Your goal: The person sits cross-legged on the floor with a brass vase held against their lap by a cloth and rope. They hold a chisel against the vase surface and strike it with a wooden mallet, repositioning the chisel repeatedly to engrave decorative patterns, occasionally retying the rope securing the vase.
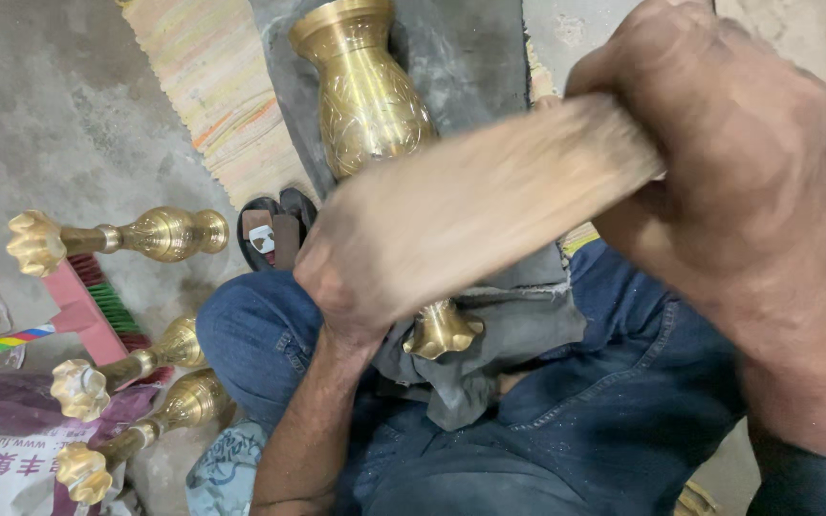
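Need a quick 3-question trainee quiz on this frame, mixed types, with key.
1. True or false: the right hand grips one end of the blurred wooden stick.
2. How many brass stands lie on the floor at the left? A) one B) three C) five
3. Fill in: the brass vase lies across a grey ____ on the person's lap.

Key
1. True. The left hand is at the stick's other end.
2. B. Three show, each with a flower-shaped end, near a pink brush.
3. Cloth. It is draped over the blue jeans.
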Tool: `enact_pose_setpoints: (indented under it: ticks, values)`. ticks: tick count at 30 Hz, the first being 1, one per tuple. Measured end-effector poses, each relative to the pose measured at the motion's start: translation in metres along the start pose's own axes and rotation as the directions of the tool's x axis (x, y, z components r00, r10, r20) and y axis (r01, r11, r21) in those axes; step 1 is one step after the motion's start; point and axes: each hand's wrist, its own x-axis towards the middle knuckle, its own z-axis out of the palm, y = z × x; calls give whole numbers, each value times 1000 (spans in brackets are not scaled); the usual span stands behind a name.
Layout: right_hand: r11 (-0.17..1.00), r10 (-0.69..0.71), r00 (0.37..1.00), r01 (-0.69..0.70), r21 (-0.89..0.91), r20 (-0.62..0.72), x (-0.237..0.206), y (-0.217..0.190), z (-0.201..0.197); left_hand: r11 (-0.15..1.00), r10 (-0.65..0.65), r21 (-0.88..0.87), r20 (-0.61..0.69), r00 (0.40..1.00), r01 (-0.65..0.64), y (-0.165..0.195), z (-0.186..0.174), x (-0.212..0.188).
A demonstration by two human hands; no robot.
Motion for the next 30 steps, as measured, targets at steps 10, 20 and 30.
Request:
enact_pose_setpoints:
  ticks: [10, 20, 30]
  values:
    - [875, -92, 993, 118, -470, 79, 10, -14, -8, 996, 82, -17, -7, 997, -82, -12, 1, -7]
    - [971, -28, 998, 42, 234, -61, 57, -8, 78, 859, -419, -465, -397, 817, 215, -41, -10, 0]
    - [608, -97, 957, -162, 777, 275, 99, 17, 110, 715, -503, -655, -236, 832, 246, -45, -20, 9]
